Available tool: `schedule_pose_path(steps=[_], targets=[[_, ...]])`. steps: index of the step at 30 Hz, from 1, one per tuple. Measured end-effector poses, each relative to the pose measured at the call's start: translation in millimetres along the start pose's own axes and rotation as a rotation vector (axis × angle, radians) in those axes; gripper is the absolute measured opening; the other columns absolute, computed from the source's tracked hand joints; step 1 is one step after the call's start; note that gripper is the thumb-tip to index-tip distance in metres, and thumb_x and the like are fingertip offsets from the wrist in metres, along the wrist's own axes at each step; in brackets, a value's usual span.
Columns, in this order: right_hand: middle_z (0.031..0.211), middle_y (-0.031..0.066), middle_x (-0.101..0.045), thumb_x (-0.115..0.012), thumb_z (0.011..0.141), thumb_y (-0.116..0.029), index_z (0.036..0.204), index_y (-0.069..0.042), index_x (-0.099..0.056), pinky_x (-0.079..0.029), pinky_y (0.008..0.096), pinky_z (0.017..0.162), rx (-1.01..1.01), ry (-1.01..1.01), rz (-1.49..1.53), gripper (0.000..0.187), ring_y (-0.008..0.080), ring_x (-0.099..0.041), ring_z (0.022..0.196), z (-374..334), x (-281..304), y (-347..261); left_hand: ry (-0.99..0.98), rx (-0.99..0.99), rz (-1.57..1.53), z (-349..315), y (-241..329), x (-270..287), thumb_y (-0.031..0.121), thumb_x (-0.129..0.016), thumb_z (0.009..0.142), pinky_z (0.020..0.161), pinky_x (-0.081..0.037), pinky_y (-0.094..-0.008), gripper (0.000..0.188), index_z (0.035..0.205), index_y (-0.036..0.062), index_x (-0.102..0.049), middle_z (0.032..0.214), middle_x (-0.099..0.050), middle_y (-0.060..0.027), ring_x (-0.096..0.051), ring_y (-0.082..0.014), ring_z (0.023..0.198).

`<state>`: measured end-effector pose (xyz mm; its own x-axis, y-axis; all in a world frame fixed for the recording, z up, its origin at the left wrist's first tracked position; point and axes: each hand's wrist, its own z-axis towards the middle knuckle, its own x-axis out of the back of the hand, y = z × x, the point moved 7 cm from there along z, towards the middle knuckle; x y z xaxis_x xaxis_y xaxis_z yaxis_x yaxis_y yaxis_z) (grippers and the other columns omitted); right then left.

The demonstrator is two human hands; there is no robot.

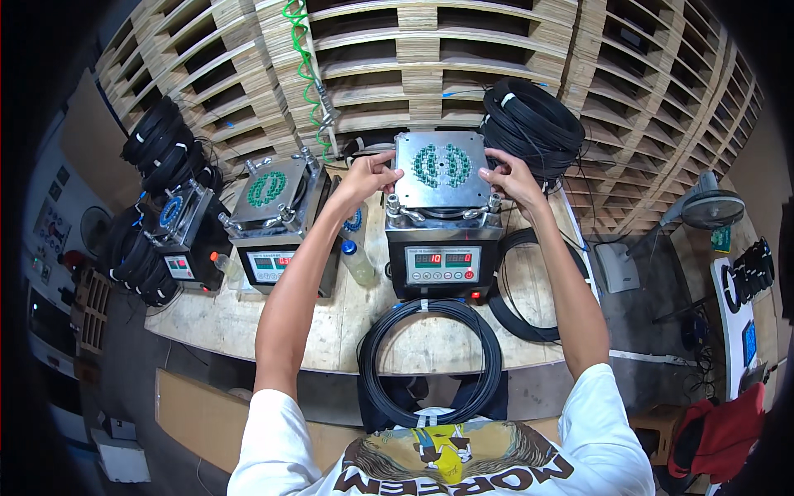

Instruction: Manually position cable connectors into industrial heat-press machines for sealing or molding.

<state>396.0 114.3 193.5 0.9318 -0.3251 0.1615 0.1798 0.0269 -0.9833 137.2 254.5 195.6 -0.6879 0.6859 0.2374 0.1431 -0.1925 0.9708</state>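
A square metal plate (413,188), studded with rings of small green connector pieces (430,168), sits over the top of a black bench machine (399,263) with a red-lit digital display. My left hand (370,179) grips the plate's left edge between thumb and fingers. On the opposite edge, my right hand (514,181) holds it the same way, fingers partly behind the rim. Metal clamp posts (392,203) stand at the machine's front corners, below the plate. Whether the plate rests on the machine or is slightly raised, I cannot tell.
Two similar machines, one with a green-studded plate (266,189) and one with a blue-studded plate (171,212), stand left. A blue-capped bottle (358,264) is beside my machine. Black cable coils (370,351) lie at the table's front edge and back right (533,124). Wooden pallets (488,45) rise behind.
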Motion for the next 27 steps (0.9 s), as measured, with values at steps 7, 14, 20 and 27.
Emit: schedule_pose_path(steps=[7, 14, 20, 27], targets=[[0.079, -0.0034, -0.059, -0.078, 0.089, -0.024, 0.143, -0.004, -0.055, -0.033, 0.0212, 0.049, -0.063, -0.019, -0.062, 0.062, 0.0036, -0.05, 0.063, -2.6, -2.4, 15.2, -0.001, 0.003, 0.06, 4.0, -18.6, 1.8, 0.021, -0.075, 0.094, 0.068, -0.042, -0.0213, 0.064, 0.146, -0.0051, -0.048, 0.08, -0.064, 0.0043, -0.052, -0.0035, 0.071], [0.083, -0.0019, -0.062, -0.078, 0.09, -0.026, 0.142, -0.003, -0.056, -0.032, 0.0215, 0.049, -0.086, -0.049, -0.083, 0.062, 0.0035, -0.048, 0.062, 1.8, -0.2, 26.5, -0.018, 0.081, 0.062, 8.3, -35.9, 1.4, 0.023, -0.074, 0.095, 0.074, -0.044, -0.0207, 0.064, 0.147, -0.0031, -0.048, 0.094, -0.069, 0.003, -0.056, -0.0041, 0.08], [0.084, -0.0017, -0.063, -0.076, 0.09, -0.026, 0.143, 0.0, -0.054, -0.033, 0.0212, 0.049, -0.083, -0.044, -0.061, 0.063, 0.0033, -0.048, 0.062, 0.3, -5.2, 23.5, 0.106, 0.028, -0.023, 5.0, -40.4, 4.8, 0.024, -0.077, 0.092, 0.062, -0.042, -0.0219, 0.067, 0.145, -0.0057, -0.049, 0.086, -0.067, 0.0007, -0.053, -0.0052, 0.068], [0.072, 0.0006, -0.06, -0.062, 0.096, -0.01, 0.114, -0.003, -0.065, -0.044, 0.0242, 0.055, 0.171, 0.415, -0.012, 0.02, 0.0066, -0.054, 0.06, -55.6, 30.5, 45.1, 0.688, -0.373, 0.252, -103.5, -20.0, -20.0, 0.007, -0.063, 0.096, 0.079, -0.052, -0.032, 0.035, 0.131, 0.0026, -0.058, 0.103, -0.058, -0.0121, -0.063, -0.0195, 0.09]])
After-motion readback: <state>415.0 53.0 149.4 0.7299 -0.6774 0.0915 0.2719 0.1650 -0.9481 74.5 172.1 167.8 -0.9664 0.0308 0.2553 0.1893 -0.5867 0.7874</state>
